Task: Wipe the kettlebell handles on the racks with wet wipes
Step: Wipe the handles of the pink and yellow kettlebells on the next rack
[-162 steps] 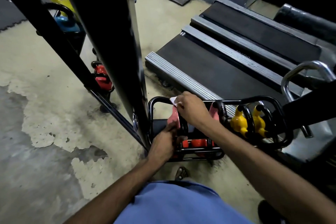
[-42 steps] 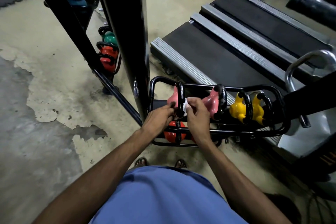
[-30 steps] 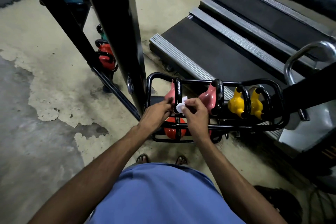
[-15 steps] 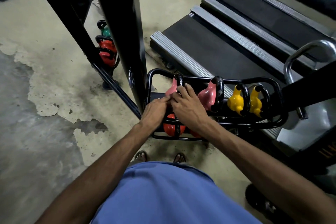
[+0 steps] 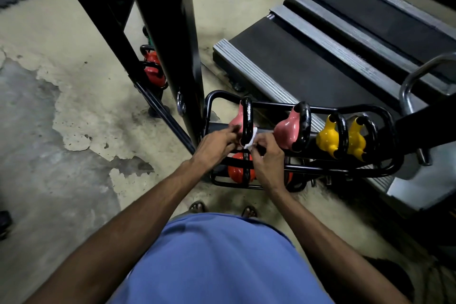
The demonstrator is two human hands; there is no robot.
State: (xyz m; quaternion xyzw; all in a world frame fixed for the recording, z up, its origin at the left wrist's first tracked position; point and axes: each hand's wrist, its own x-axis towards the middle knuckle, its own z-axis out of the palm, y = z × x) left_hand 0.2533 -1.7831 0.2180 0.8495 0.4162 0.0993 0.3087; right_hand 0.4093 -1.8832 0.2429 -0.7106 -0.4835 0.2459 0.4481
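Head view looks down on a low rack of black tube, which stands on the floor between a black upright post and a treadmill. On its upper tier the leftmost pink kettlebell is the one in work. Its handle, an upright black loop, has the wet wipe wrapped around its near lower part. The left hand curls its fingers on the pink body just beside the handle and steadies it. The right hand pinches the wipe closed around the bar.

To do this well, I think the wipe should be kept fully wrapped and slid along the whole loop, including the far side and the inner curve, while the left hand stops the bell from rolling.

The floor is rough concrete with peeled paint patches. The treadmill has a matt rubber belt and ribbed grey side rails. The rack tube is smooth and glossy. The bell bodies look coated, shiny and rounded, and the handles are thick. The wipe is thin, white and crumpled.
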